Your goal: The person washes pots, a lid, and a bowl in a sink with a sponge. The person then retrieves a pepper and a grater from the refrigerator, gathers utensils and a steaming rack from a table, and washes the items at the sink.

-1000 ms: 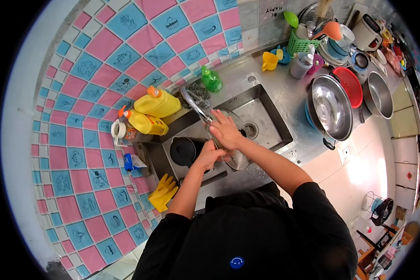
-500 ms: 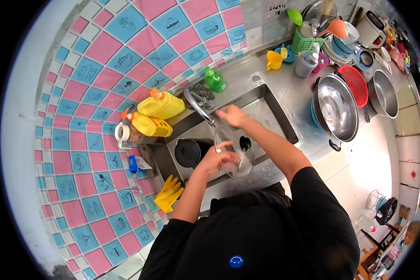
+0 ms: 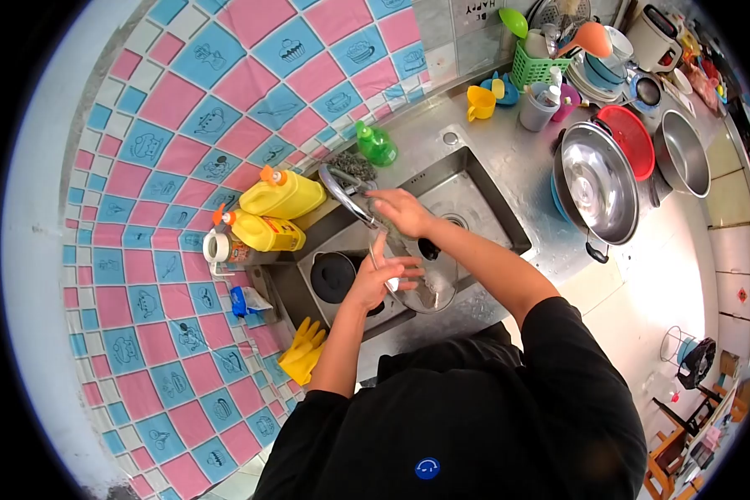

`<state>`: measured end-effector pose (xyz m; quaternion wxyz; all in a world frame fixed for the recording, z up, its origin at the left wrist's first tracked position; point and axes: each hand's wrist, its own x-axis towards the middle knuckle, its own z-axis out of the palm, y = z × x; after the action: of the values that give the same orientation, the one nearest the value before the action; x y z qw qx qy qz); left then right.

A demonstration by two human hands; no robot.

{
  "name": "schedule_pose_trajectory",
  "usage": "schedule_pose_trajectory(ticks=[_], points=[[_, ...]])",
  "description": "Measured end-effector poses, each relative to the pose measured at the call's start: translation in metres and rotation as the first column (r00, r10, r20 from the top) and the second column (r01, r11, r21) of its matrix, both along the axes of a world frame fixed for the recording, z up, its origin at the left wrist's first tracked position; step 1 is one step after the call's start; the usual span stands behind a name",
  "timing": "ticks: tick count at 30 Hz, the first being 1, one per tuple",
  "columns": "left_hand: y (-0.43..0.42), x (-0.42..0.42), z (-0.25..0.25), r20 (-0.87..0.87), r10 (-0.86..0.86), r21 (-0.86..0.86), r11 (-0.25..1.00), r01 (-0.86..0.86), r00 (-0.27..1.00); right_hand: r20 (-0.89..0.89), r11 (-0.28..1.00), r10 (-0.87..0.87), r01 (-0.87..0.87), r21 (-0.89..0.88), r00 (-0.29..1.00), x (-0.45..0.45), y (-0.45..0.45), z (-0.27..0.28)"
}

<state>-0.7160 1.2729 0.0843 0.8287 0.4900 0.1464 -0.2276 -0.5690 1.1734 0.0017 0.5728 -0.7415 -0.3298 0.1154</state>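
Note:
A round glass lid [image 3: 436, 287] with a black knob is tilted over the sink [image 3: 496, 196], under the chrome faucet [image 3: 342, 193]. Its near-left rim is held by my left hand [image 3: 381, 279], thumb up and the other fingers spread against the glass. My right hand [image 3: 402, 213] is at the lid's upper edge beside the faucet spout, fingers stretched out over the glass. What lies under its palm is hidden. Left of the lid, a black pot [image 3: 335, 277] sits in the sink's left part.
Two yellow jugs [image 3: 282, 196], a green bottle [image 3: 377, 145] and a wire scrubber [image 3: 350, 167] line the wall side. Yellow gloves [image 3: 302, 350] hang at the left corner. To the right stand a steel wok [image 3: 596, 183], a red basin [image 3: 629, 142] and a steel pot [image 3: 682, 154].
Across the frames, my right hand shifts away from and then back over the upper edge of the lid. The lid changes its tilt, while my left hand stays at its left side.

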Motion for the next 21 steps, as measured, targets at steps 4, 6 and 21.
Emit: schedule_pose_trajectory(ticks=[4,6,21], points=[[0.002,-0.009,0.001,0.042,0.046,-0.07,0.997,-0.043,0.998,-0.263,0.996,0.091,-0.089,0.021,0.961,0.013,-0.027,-0.046],[0.002,-0.01,0.001,0.061,0.103,-0.076,0.992,-0.098,0.993,-0.302,0.999,0.038,-0.025,0.047,0.952,0.002,-0.047,-0.064],[-0.031,0.008,-0.04,0.088,0.537,-0.061,0.843,-0.534,0.839,0.078,0.886,-0.332,0.339,-0.316,0.94,-0.128,-0.034,0.028]])
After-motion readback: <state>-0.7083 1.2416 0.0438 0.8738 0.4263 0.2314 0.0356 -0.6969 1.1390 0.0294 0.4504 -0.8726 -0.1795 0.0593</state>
